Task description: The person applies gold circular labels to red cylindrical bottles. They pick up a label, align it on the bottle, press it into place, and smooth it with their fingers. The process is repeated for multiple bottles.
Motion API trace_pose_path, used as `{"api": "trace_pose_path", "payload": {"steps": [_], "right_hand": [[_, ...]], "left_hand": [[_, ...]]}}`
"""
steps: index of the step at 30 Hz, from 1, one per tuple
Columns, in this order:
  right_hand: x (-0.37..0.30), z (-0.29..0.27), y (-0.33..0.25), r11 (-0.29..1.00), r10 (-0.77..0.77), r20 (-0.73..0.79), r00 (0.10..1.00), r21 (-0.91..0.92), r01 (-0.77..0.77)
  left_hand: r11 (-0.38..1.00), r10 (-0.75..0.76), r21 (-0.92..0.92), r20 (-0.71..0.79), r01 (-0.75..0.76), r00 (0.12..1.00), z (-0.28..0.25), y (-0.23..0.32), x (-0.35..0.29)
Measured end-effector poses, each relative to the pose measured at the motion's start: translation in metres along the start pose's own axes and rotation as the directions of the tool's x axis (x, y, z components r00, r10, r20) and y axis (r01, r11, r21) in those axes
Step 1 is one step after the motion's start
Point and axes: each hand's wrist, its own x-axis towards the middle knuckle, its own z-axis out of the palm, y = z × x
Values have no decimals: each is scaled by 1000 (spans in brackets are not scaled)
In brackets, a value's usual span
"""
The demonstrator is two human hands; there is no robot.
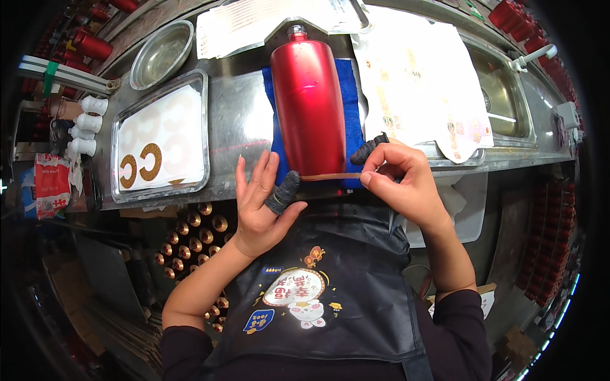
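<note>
A glossy red bottle lies on a blue cloth, its neck pointing away from me and its base toward me. Along the base runs a thin brown strip. My right hand pinches the strip's right end between thumb and fingers; a dark finger cover is on one fingertip. At the bottle's lower left, my left hand is open, fingers spread, with a dark cover on its index finger. That covered fingertip is beside the strip's left end; whether it touches is hard to tell.
To the left, a metal tray holds a white sheet with gold C-shaped pieces. A metal bowl sits behind it. Printed paper sheets lie at right, before a sink. Several gold-topped items stand below the counter.
</note>
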Motion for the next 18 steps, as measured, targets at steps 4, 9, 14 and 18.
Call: {"api": "trace_pose_path", "payload": {"steps": [4, 9, 14, 18], "right_hand": [[5, 0, 11, 997, 82, -14, 997, 8, -82], [8, 1, 21, 996, 78, -1, 997, 48, -78], [11, 4, 24, 992, 83, 17, 996, 90, -84], [13, 7, 28, 999, 17, -4, 1000, 43, -17]], "left_hand": [[998, 42, 40, -5, -42, 999, 0, 1, 6], [977, 167, 137, 1, -166, 986, -6, 9, 24], [947, 217, 247, -14, -207, 976, -11, 25, 45], [912, 277, 309, 22, -270, 961, -2, 35, 60]]}}
